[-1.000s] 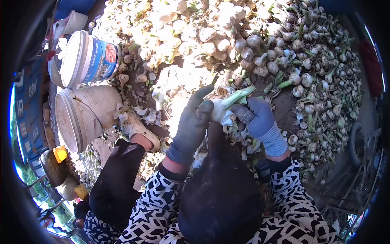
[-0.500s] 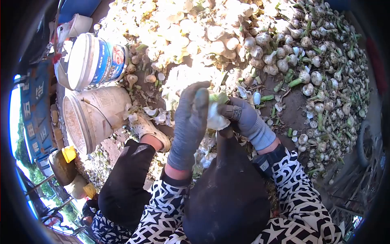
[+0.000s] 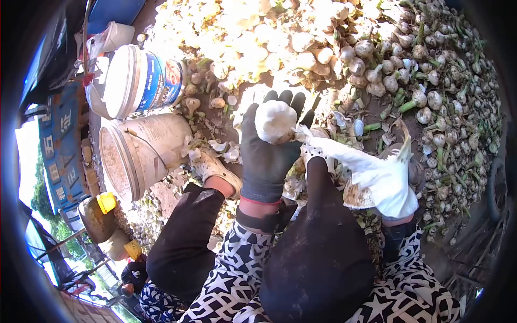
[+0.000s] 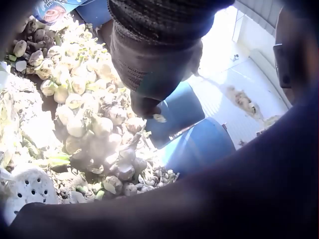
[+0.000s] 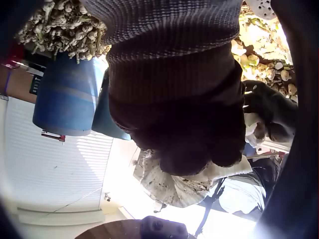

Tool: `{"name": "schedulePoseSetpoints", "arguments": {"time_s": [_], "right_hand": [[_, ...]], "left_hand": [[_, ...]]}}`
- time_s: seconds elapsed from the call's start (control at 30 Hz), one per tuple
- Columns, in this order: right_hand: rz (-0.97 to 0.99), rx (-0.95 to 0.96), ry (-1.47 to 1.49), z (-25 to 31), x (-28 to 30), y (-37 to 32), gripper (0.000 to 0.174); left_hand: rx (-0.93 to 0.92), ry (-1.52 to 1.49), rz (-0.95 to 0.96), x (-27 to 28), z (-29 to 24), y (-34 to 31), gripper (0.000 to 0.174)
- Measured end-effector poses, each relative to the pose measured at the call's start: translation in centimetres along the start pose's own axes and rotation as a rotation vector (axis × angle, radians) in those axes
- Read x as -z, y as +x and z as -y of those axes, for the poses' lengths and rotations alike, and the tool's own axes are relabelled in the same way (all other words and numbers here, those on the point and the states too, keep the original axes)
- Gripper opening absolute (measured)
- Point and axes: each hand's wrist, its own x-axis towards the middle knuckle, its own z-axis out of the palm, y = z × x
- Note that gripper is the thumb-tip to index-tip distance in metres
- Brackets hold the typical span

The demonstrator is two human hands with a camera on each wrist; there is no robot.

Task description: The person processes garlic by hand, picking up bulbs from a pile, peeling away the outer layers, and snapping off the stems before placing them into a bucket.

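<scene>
- While a round white garlic bulb [image 3: 276, 119] is borne on the spread, grey-gloved left hand [image 3: 268, 164], a white papery husk [image 3: 383, 176] is stretched rightward from beside it.
- Husk's far end: gripped by the right hand [image 5: 179, 117].

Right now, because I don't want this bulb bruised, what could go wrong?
The bulb could roll off the left hand, whose fingers aren't closed round it. The white skin in the right hand stretches to the bulb, so a tug might drag it off.
</scene>
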Motion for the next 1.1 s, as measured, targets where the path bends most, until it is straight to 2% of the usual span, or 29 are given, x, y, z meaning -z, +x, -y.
{"name": "schedulePoseSetpoints", "arguments": {"time_s": [0.03, 0.07, 0.1, 0.23, 0.27, 0.37, 0.43, 0.5, 0.53, 0.57, 0.63, 0.67, 0.7, 0.77, 0.8, 0.83, 0.87, 0.9, 0.97, 1.0, 1.03, 1.1], "right_hand": [[-0.037, -0.125, -0.269, 0.6, -1.0, -0.8, 0.058], [-0.039, -0.121, -0.273, 0.3, -0.8, -1.5, 0.058], [-0.143, -0.094, -0.266, 0.1, 0.1, -2.5, 0.053], [-0.556, 0.019, -0.219, -1.3, 4.7, -5.8, 0.034], [-0.558, 0.025, -0.226, -1.2, 4.7, -4.8, 0.034], [-0.463, -0.057, -1.382, -1.2, 3.7, 2.1, 0.038], [-0.360, 0.070, -0.982, -2.3, 3.2, 5.8, 0.035], [-0.286, -0.033, -0.775, -2.6, 1.9, 9.2, 0.029], [-0.270, -0.193, -0.597, -1.8, 1.9, 9.8, 0.019], [-0.266, -0.195, -0.598, -1.7, 2.1, 9.6, 0.019], [-0.025, 0.190, 0.145, -1.6, 3.1, 8.5, 0.014], [0.165, 0.321, 0.303, -0.9, 3.2, 8.0, 0.010], [0.168, 0.374, 0.384, -0.8, 4.5, 7.5, 0.013], [-0.205, 0.275, 0.050, -2.0, 7.4, 6.1, 0.017], [-0.261, 0.250, -0.485, -4.0, 9.2, 6.0, 0.018], [-0.324, 0.207, -1.031, -5.3, 10.9, 5.2, 0.022], [-0.369, -0.028, -1.803, -5.3, 10.9, 3.9, 0.032], [-0.343, -0.083, -2.012, -5.2, 11.2, 2.9, 0.033], [-0.589, -0.176, -1.596, -4.1, 13.3, 0.2, 0.027], [-0.702, -0.201, -1.560, -2.5, 13.5, -0.7, 0.028], [-0.809, -0.222, -1.519, -0.5, 13.6, -1.0, 0.030], [-1.021, -0.029, -1.639, 2.6, 15.4, -0.9, 0.044]], "left_hand": [[-0.001, -0.068, -0.020, 0.2, 0.1, 0.5, 0.039], [-0.050, -0.065, -0.083, 0.1, 0.0, 0.9, 0.038], [-0.065, -0.058, -0.128, 0.3, -0.2, 1.1, 0.027], [-0.080, -0.052, -0.157, 2.5, -0.9, 1.3, 0.028], [-0.090, -0.046, -0.153, 2.5, -0.7, 1.2, 0.029], [-0.041, -0.023, -0.113, 2.7, 0.1, 0.9, 0.032], [-0.033, -0.001, -0.146, 2.6, 1.2, 0.7, 0.035], [-0.121, 0.208, -0.190, 3.1, 2.1, 1.6, 0.047], [-0.147, 0.175, -0.182, 3.4, 1.7, 2.0, 0.045], [-0.151, 0.174, -0.183, 4.0, 1.2, 2.4, 0.045], [-0.126, 0.152, -0.346, 5.3, 0.6, 2.8, 0.041], [-0.144, 0.118, -0.403, 4.9, 0.8, 2.5, 0.036], [-0.144, 0.118, -0.404, 5.5, 0.7, 2.5, 0.036], [-0.072, -0.008, -0.402, 6.9, 0.3, 2.6, 0.033], [-0.090, -0.041, -0.366, 7.0, 0.0, 2.2, 0.030], [-0.130, -0.052, -0.367, 7.2, -1.1, 2.1, 0.037], [-0.140, -0.066, -0.367, 6.2, -2.9, 1.6, 0.033], [-0.177, 0.013, -0.298, 5.4, -5.6, 0.9, 0.032], [-0.367, 0.033, -0.078, 4.5, -13.8, -1.3, 0.039], [-0.493, -0.111, -0.045, 3.6, -19.0, -2.8, 0.047], [-0.608, -0.054, 0.111, 2.3, -22.2, -5.3, 0.061], [-0.435, -0.022, 0.308, 3.0, -28.0, -8.8, 0.070]]}}
